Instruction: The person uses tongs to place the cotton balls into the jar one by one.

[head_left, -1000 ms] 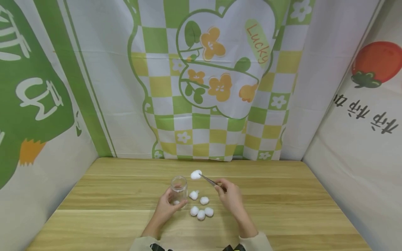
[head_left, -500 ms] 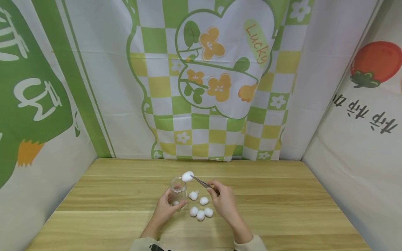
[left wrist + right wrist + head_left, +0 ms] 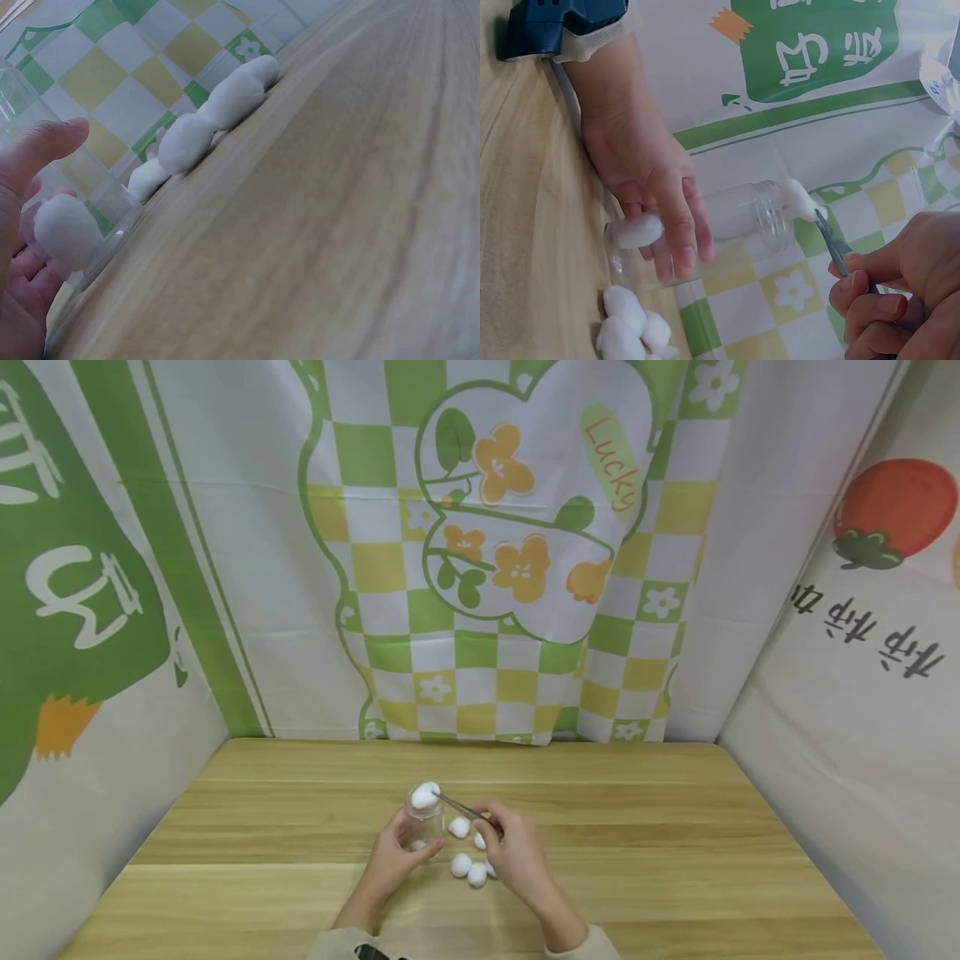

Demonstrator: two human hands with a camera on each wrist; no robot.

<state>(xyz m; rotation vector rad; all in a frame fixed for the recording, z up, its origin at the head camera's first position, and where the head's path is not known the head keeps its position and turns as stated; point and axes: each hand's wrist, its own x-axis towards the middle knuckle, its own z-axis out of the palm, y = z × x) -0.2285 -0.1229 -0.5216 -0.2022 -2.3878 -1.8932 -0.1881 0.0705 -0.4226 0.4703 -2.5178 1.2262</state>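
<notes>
My left hand [image 3: 393, 857] grips a clear glass jar [image 3: 426, 823] that stands upright on the table, thumb and fingers around its lower part. Inside, one cotton ball [image 3: 67, 232] lies at the bottom. My right hand [image 3: 512, 852] holds metal tweezers [image 3: 834, 244] between thumb and fingers. Their tips pinch another cotton ball [image 3: 799, 199], right at the open mouth of the jar. Several loose cotton balls [image 3: 477, 874] lie on the table between my hands, some partly hidden behind the right hand in the head view.
The wooden table [image 3: 637, 843] reaches back to a checked green, yellow and white cloth [image 3: 480, 693]. Printed fabric walls [image 3: 832, 718] stand on both sides. A dark blue wrist mount [image 3: 566, 22] sits on the left forearm.
My right hand has moved left, carrying the cotton ball in the tweezers from behind the loose balls to the jar's mouth. The left hand and the jar have stayed in place.
</notes>
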